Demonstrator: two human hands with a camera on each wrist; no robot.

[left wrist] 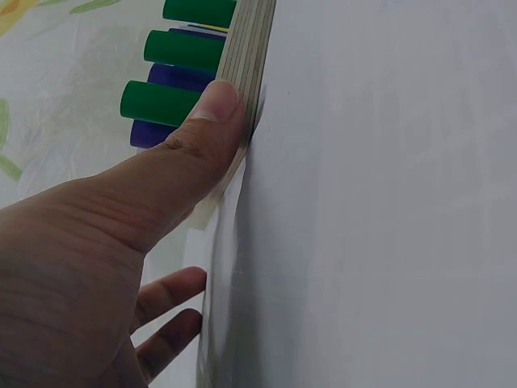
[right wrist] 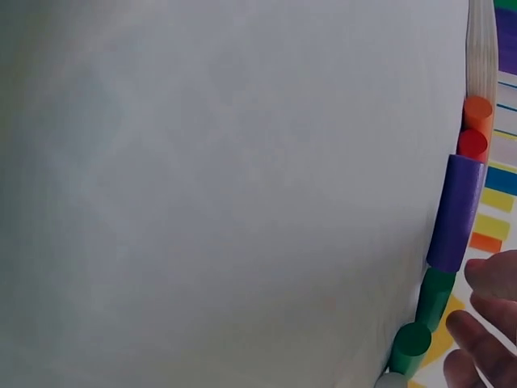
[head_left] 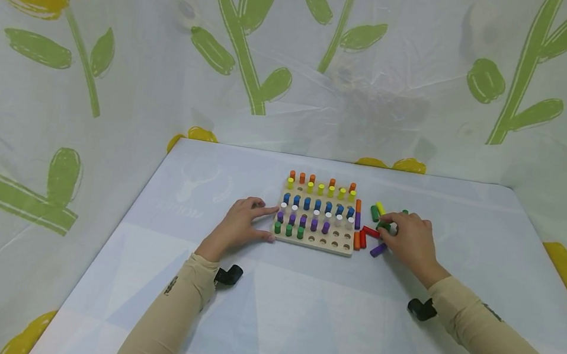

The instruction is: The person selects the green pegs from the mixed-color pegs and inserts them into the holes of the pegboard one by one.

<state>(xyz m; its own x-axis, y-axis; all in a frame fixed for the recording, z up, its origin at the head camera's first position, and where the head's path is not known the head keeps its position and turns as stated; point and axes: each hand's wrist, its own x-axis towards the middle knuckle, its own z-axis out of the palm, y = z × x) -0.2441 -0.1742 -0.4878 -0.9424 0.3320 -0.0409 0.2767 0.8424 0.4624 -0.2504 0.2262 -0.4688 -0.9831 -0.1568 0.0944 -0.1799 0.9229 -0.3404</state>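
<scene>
A wooden pegboard (head_left: pixel 341 248) lies mid-table with rows of orange, yellow, blue, white, purple and green pegs standing in it; several front holes are bare. My left hand (head_left: pixel 262 222) rests against its left edge with fingers straight. The thumb (left wrist: pixel 202 129) presses the board's side (left wrist: pixel 246 56) beside the green pegs (left wrist: pixel 166 103). My right hand (head_left: pixel 390 227) is just right of the board over loose pegs, its fingertips (right wrist: pixel 493 275) pinching a dark green peg (head_left: pixel 383 226). A purple peg (right wrist: pixel 456 214) and green pegs (right wrist: pixel 436 295) lie close by.
Loose pegs lie right of the board: yellow (head_left: pixel 380 207), green (head_left: pixel 374 213), red (head_left: pixel 370 231), orange (head_left: pixel 356 240), purple (head_left: pixel 378 250). A pale cloth covers the table (head_left: pixel 296 322); flowered sheeting (head_left: pixel 299 53) walls in the back and sides.
</scene>
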